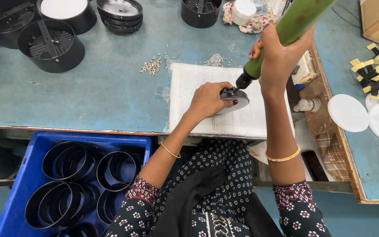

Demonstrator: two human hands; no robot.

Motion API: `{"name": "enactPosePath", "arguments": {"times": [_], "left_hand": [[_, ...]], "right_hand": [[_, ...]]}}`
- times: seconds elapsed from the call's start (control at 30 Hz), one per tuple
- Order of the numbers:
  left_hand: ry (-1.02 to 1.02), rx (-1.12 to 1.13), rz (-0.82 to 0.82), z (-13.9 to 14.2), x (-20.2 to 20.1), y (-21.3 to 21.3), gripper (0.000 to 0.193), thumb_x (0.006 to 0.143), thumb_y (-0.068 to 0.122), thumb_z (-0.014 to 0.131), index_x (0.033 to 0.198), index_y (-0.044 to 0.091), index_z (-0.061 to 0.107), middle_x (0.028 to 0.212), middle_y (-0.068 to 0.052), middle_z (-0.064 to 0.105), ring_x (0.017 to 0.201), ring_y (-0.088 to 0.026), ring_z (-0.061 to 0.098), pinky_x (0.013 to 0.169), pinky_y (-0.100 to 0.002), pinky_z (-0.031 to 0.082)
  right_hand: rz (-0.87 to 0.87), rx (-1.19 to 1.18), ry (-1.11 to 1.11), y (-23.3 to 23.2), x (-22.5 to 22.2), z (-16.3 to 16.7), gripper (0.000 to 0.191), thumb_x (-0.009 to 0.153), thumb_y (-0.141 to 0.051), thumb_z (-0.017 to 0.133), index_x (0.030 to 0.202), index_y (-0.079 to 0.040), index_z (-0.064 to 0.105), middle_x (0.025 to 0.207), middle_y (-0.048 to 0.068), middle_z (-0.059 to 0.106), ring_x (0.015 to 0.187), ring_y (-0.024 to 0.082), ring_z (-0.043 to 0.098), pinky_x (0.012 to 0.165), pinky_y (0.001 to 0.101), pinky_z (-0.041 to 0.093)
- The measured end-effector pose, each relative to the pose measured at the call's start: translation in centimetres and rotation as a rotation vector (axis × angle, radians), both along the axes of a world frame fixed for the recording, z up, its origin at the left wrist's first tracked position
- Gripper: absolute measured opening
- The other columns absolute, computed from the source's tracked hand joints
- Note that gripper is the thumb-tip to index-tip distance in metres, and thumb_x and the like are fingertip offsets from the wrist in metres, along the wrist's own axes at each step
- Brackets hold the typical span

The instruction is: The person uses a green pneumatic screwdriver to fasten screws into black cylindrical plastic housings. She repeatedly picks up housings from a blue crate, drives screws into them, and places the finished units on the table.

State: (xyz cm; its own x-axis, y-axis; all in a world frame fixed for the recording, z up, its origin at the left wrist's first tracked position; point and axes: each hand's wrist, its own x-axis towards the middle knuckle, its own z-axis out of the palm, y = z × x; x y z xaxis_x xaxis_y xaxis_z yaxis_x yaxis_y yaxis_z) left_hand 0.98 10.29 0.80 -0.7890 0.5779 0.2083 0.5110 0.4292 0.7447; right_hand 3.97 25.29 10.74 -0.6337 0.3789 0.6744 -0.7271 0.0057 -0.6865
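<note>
While the left hand [208, 99] pins a round black-and-white disc [234, 99] on the white foam pad [189, 94], the right hand [279, 55] grips a green electric screwdriver [288, 28], tip on the disc. Loose screws [152, 66] lie near on the counter [106, 87]; black housings [51, 44] stand well apart.

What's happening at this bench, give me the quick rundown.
A person seated at a blue table holds a green power screwdriver upright in the right hand, its tip down on a small round black and white part. The left hand steadies that part on a white foam pad. Loose screws lie just beyond the pad. A blue crate of black rings sits below the table edge.
</note>
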Motion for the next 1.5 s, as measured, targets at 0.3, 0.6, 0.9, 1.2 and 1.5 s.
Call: {"name": "enactPosePath", "arguments": {"times": [0.3, 0.6, 0.9, 1.2, 1.5], "left_hand": [[-0.032, 0.008, -0.01, -0.5, -0.1, -0.2, 0.044, 0.07, 0.037, 0.082, 0.109, 0.02, 0.077, 0.091, -0.008, 0.079, 0.084, -0.028, 0.076, 0.078, -0.038, 0.057], [0.011, 0.044, -0.018, -0.9, 0.6, -1.5, 0.042, 0.071, 0.036, 0.083, 0.109, 0.02, 0.077, 0.09, -0.008, 0.079, 0.083, -0.028, 0.075, 0.078, -0.039, 0.057], [0.04, 0.016, -0.026, -0.9, 1.1, -1.0, 0.044, 0.07, 0.036, 0.084, 0.11, 0.02, 0.077, 0.089, -0.009, 0.079, 0.082, -0.028, 0.075, 0.078, -0.038, 0.057], [0.041, 0.054, -0.033, -1.3, 1.2, -1.4, 0.042, 0.071, 0.037, 0.084, 0.109, 0.021, 0.077, 0.089, -0.007, 0.079, 0.081, -0.028, 0.075, 0.076, -0.038, 0.057], [0.11, 0.126, -0.103, -1.9, 3.1, -3.5, 0.037, 0.076, 0.035, 0.082, 0.111, 0.023, 0.076, 0.091, -0.005, 0.078, 0.079, -0.029, 0.074, 0.074, -0.038, 0.057]], "right_hand": [[0.058, 0.008, 0.004, 1.9, -1.4, 1.7, 0.034, 0.107, 0.004, 0.064, 0.129, 0.005, 0.039, 0.081, 0.015, 0.058, 0.058, 0.022, 0.059, 0.056, 0.0387, 0.055], [0.161, 0.283, -0.485, 5.2, -1.8, -3.7, 0.025, 0.095, -0.011, 0.074, 0.117, -0.002, 0.066, 0.119, 0.007, 0.071, 0.112, 0.015, 0.066, 0.105, 0.0285, 0.052], [0.079, 0.246, -0.8, 7.5, -5.4, -8.3, 0.027, 0.088, 0.005, 0.065, 0.114, 0.009, 0.055, 0.099, 0.02, 0.071, 0.087, 0.029, 0.078, 0.076, 0.0339, 0.067], [0.129, 0.164, -0.625, 8.0, -7.2, -10.6, 0.02, 0.09, 0.01, 0.065, 0.109, 0.01, 0.058, 0.098, 0.022, 0.072, 0.089, 0.027, 0.077, 0.084, 0.0325, 0.066], [0.211, 0.086, -0.89, 5.8, -6.5, -17.1, 0.016, 0.093, 0.001, 0.059, 0.107, 0.006, 0.064, 0.101, 0.018, 0.073, 0.091, 0.024, 0.074, 0.081, 0.033, 0.062]]}}
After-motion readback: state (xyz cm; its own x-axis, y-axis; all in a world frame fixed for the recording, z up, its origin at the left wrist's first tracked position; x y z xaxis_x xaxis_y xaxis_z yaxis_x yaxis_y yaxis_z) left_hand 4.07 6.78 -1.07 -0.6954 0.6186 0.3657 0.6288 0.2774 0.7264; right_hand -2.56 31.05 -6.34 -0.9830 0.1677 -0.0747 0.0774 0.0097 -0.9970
